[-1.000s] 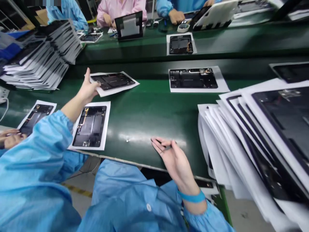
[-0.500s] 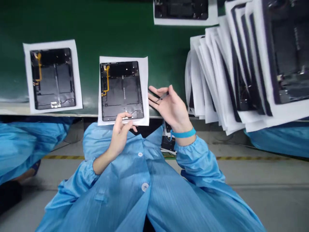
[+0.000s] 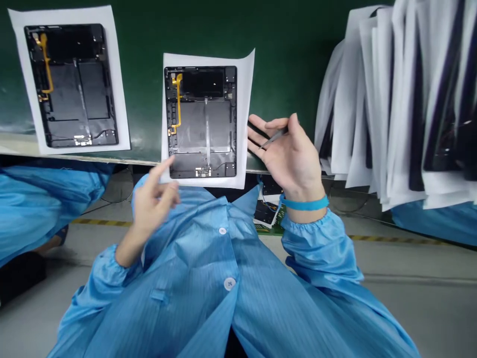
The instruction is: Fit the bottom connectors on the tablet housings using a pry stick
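An opened tablet back point(image 3: 203, 122) with a yellow flex cable lies on a white sheet point(image 3: 244, 99) at the near edge of the green belt point(image 3: 149, 74), straight in front of me. My left hand point(image 3: 152, 201) hovers just below the sheet's near left corner, forefinger stretched out, fingers loosely curled and blurred, holding nothing. My right hand point(image 3: 288, 154) sits right of the sheet, palm up, fingers spread, with thin metal tweezers point(image 3: 274, 136) pinched under the thumb.
A second tablet back point(image 3: 70, 84) on its own sheet lies to the left on the belt. A slanted stack of tablets between white sheets point(image 3: 402, 99) fills the right side. Another person's blue sleeve point(image 3: 44, 194) is at the left. Grey floor lies below.
My view dropped from across the belt to the near edge. My left hand brought a tablet on its sheet in front of me, then let go and drew back. My right hand kept the tweezers.
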The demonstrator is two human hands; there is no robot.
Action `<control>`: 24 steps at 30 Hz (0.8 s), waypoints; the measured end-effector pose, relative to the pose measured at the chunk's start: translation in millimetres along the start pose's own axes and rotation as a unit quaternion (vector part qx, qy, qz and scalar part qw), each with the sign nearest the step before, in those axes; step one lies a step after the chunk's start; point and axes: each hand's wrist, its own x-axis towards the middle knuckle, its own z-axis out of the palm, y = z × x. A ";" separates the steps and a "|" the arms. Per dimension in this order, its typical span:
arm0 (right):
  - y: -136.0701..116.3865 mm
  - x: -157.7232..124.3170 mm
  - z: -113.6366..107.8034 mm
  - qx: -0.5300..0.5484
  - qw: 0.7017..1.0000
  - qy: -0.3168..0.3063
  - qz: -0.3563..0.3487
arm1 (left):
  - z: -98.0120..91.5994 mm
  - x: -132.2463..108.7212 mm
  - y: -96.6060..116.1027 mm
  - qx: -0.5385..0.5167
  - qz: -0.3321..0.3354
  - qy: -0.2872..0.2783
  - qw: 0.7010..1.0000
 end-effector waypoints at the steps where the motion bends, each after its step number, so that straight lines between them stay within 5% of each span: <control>1: -1.3 -0.4 1.4 -0.004 1.000 0.006 0.006 | -13.6 6.3 3.3 0.015 0.023 0.053 0.998; 4: -4.6 0.5 6.2 -0.012 1.000 0.018 0.015 | -44.6 33.5 9.5 0.089 0.092 0.146 0.981; 8: -7.3 9.2 12.2 -0.032 0.999 0.006 0.011 | -54.7 75.9 6.3 0.309 0.158 0.080 0.934; 11: -11.4 17.5 17.8 -0.062 0.998 -0.021 0.011 | -44.2 102.0 3.7 0.300 0.124 0.029 0.945; 17: -22.8 31.2 29.3 -0.072 0.996 -0.054 0.031 | -33.3 127.5 11.1 0.266 0.103 0.015 0.958; 24: -20.5 102.3 81.6 -0.011 0.996 -0.083 0.007 | -66.9 198.8 22.2 0.449 0.098 0.025 0.888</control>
